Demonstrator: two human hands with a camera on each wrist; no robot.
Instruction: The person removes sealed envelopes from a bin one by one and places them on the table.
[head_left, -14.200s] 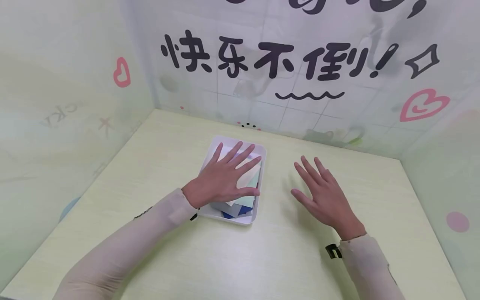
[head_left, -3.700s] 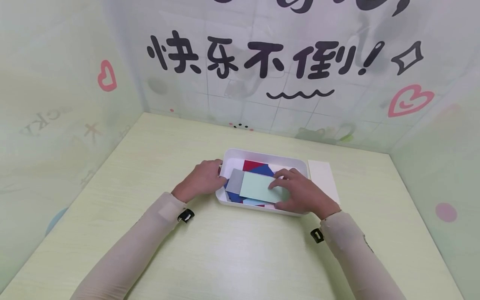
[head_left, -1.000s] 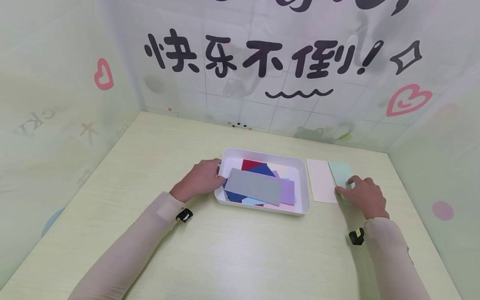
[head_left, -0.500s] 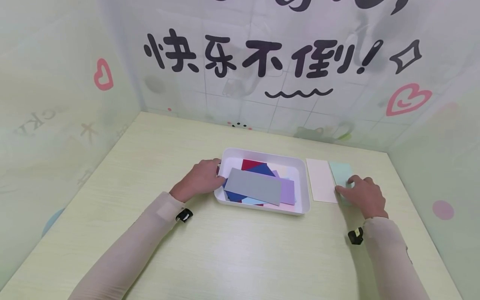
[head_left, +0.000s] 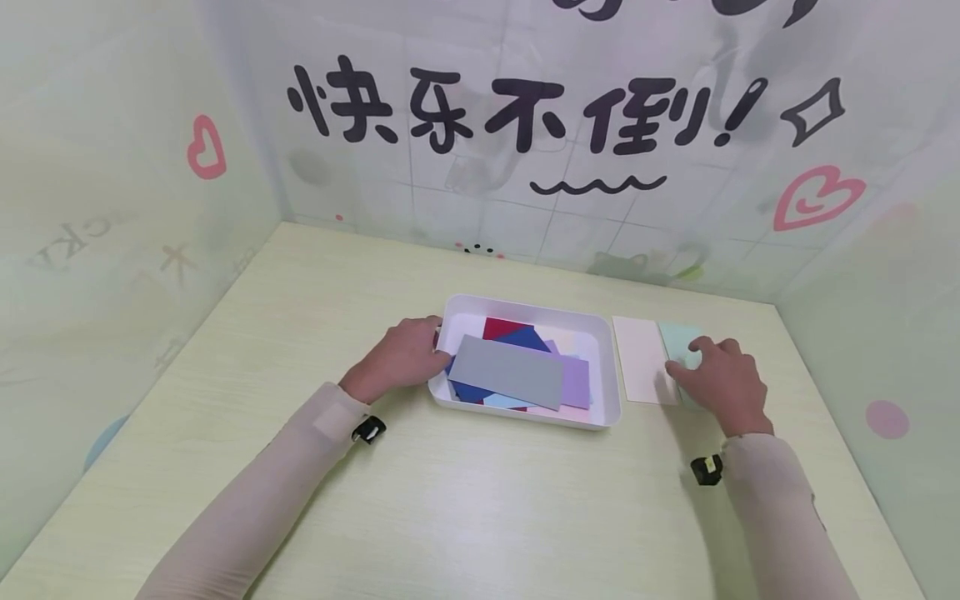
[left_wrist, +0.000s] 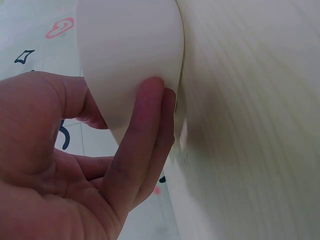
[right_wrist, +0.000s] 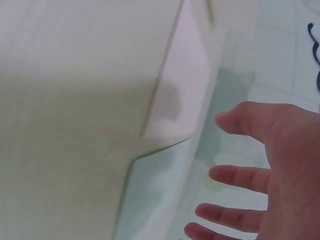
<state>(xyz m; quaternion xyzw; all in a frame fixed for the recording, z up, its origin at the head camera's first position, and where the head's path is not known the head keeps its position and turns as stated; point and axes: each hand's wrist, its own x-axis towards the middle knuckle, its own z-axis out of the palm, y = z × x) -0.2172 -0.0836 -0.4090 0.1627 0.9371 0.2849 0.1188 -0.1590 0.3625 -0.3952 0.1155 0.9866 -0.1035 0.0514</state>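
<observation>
My left hand [head_left: 397, 354] grips the left end of a white plastic tray [head_left: 573, 319], thumb over the rim; in the left wrist view its fingers press the tray's outer wall [left_wrist: 125, 50]. On top in the tray lies a grey card [head_left: 508, 372], over a purple card [head_left: 576, 385], a blue card [head_left: 528, 337] and a red card [head_left: 501, 327]. My right hand [head_left: 723, 383] hovers above a mint-green card [head_left: 678, 335] and partly hides it. In the right wrist view its fingers are spread and hold nothing, apart from the mint-green card [right_wrist: 150, 190].
A pale pink card [head_left: 641, 358] lies on the table between the tray and the mint-green card. Printed sheets form a back wall [head_left: 480, 208] and side walls round the pale wooden table [head_left: 480, 517]. Black straps hang at both wrists.
The mint-green card has gone from the tray to the table, right of the pale pink card. In the last half second my right hand has lifted off it slightly. My left hand stays put.
</observation>
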